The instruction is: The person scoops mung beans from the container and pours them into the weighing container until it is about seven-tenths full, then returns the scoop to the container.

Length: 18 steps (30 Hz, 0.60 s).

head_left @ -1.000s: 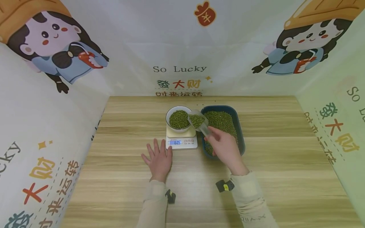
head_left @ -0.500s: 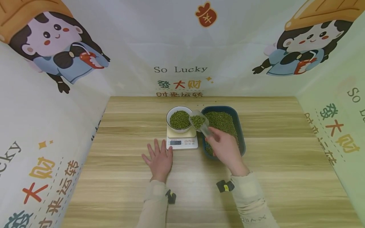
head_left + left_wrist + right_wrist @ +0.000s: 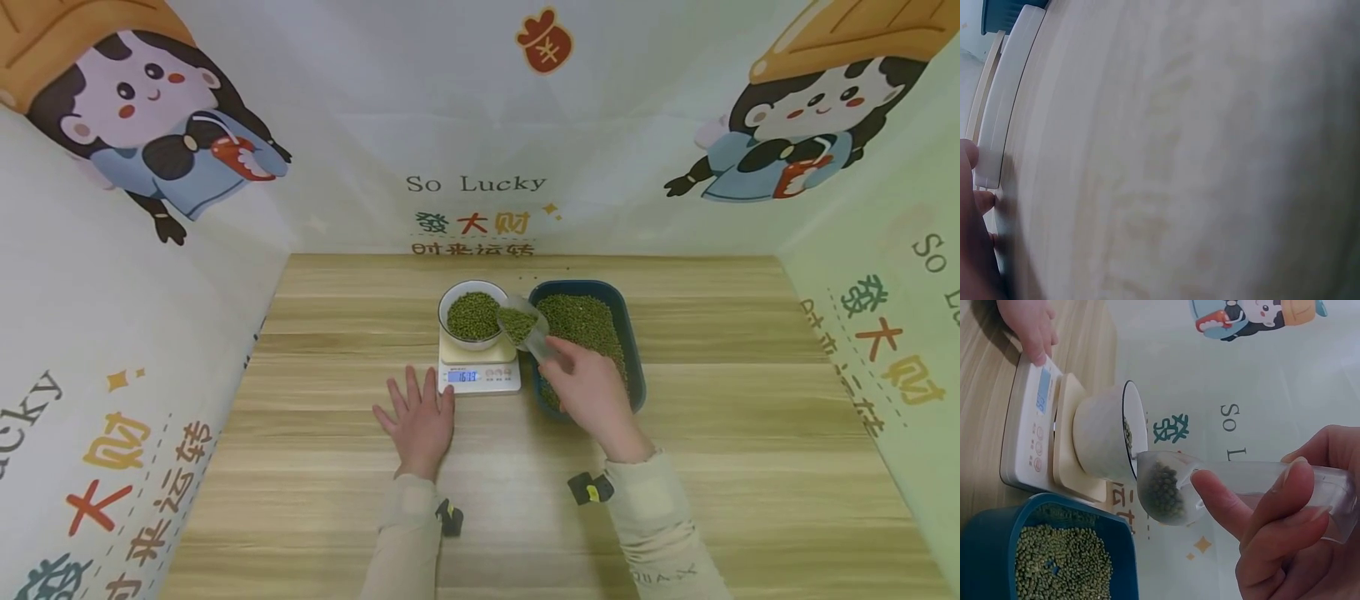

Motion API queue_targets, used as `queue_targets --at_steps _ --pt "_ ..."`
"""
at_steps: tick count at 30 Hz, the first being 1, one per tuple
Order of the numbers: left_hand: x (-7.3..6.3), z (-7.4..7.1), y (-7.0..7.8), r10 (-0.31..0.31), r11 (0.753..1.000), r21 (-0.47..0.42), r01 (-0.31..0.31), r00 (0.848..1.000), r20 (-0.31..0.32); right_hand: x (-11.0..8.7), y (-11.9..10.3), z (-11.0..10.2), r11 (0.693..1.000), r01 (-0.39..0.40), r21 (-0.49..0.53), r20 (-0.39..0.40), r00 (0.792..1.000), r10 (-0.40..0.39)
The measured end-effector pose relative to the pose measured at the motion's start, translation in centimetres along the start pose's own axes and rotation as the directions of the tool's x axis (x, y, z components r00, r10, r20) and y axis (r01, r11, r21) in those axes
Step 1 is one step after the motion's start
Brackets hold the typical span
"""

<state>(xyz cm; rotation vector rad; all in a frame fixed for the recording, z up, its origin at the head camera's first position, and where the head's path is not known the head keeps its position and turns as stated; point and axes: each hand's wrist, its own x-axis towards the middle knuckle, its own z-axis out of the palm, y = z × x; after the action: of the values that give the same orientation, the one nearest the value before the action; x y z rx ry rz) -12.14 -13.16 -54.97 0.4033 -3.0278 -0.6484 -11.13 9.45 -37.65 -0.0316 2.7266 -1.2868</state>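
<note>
My right hand (image 3: 596, 392) grips the handle of a clear plastic scoop (image 3: 1241, 480). Green beans (image 3: 1165, 490) that look like mung beans lie in the scoop, whose mouth is at the right rim of a white bowl (image 3: 1099, 432). The bowl, with more beans (image 3: 472, 315) in it, stands on a digital kitchen scale (image 3: 491, 384); its lit display seems to read 161.3. My left hand (image 3: 422, 429) lies on the table with fingers spread, thumb at the scale's front left corner. In the left wrist view only part of that hand shows beside the scale (image 3: 1007, 94).
A dark blue tub (image 3: 637, 379) holding many green beans stands right of the scale, beneath my right hand. A few loose beans lie on the wooden table (image 3: 337, 333) behind it. Printed cloth walls (image 3: 480, 125) enclose the table's back and sides.
The scoop has tilted slightly toward the bowl, and the beans inside it sit lower. The display has gone from about 160.5 to about 161.3. My left hand has stayed put.
</note>
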Motion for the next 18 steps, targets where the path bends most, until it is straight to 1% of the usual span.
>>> queue_targets --at_steps 18 --pt "-0.06 0.0 0.05 -0.003 1.0 0.002 0.003 1.0 -0.004 0.08 -0.08 0.07 1.0 0.01 -0.026 -0.019 1.0 -0.01"
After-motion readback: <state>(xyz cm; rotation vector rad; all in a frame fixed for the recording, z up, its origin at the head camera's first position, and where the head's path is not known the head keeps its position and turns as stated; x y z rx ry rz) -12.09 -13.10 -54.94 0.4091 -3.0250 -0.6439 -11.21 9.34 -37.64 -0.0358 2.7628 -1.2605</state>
